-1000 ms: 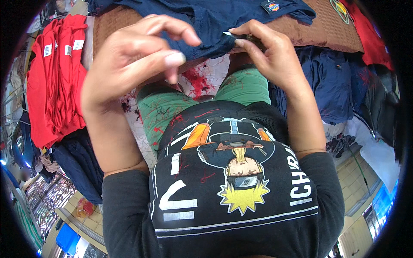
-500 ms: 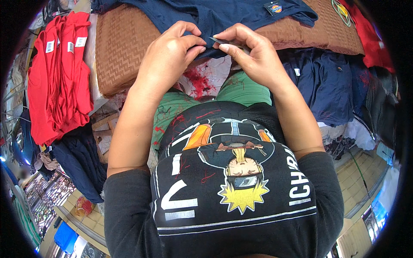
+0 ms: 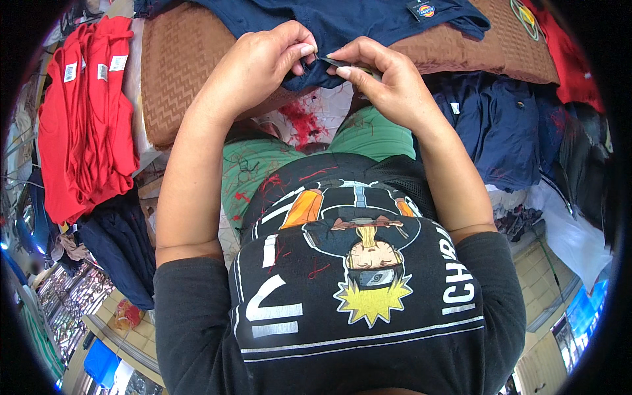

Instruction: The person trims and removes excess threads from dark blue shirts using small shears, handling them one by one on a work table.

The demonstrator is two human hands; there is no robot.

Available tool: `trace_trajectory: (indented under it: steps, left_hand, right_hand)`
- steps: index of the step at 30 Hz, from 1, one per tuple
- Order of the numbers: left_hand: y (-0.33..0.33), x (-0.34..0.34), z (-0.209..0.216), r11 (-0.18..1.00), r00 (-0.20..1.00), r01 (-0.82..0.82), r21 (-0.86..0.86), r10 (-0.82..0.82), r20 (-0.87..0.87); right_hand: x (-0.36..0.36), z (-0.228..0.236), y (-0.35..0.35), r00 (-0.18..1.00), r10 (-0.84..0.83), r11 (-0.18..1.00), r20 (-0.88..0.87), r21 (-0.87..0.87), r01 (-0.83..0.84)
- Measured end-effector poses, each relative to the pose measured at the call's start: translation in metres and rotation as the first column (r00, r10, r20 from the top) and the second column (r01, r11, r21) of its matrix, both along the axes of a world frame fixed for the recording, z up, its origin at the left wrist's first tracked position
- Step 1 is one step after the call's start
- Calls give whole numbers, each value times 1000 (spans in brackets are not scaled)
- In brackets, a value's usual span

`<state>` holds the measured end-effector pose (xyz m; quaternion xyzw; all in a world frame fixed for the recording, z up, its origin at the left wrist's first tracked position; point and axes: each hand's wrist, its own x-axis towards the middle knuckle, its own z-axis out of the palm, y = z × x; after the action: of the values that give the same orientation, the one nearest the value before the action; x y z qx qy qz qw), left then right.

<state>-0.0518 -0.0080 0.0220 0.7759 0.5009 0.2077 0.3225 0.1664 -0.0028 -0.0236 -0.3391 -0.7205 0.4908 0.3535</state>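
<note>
A navy garment (image 3: 355, 27) lies over the padded brown surface, its near edge hanging toward my lap. My left hand (image 3: 266, 66) is closed, thumb and fingers pinching a bit of its edge; whether a thread is in the pinch is too small to make out. My right hand (image 3: 394, 82) is closed around small thread snips (image 3: 338, 63). Their dark pointed tip points left at the cloth, just beside my left fingertips. The snips' handle is mostly hidden in my palm. A tag with a colourful patch (image 3: 423, 10) sits on the garment's far right part.
The brown cushioned surface (image 3: 174, 79) spans the space before me. Red garments with white labels (image 3: 89, 131) are stacked at left; more navy clothing (image 3: 494, 131) lies at right. Red thread scraps (image 3: 304, 122) are scattered between my green-clad legs. A yellow-green cord loop (image 3: 525, 18) rests at far right.
My left hand has shifted slightly up and right, closing on the cloth near the snips' tip. More of the garment's near edge shows below my hands. My right hand has barely moved.
</note>
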Motion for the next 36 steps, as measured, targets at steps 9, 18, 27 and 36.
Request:
trace_trajectory:
  steps: [9,18,27,36]
  left_hand:
    - [-1,4,5,1000,997,12,26,-10,-75]
    - [-11,-9,54,948,952,269,170,-288,100]
    - [-48,-37,81,993,992,34,109,-47,117]
    - [-53,-3,13,877,939,23,480,145,-311]
  right_hand:
    - [-4,17,-1,988,-2,1000,152,30,-3]
    - [9,29,2,945,-103,966,309,259,21]
    - [29,45,8,964,-178,961,197,247,127]
    - [20,47,5,982,-129,970,142,222,95]
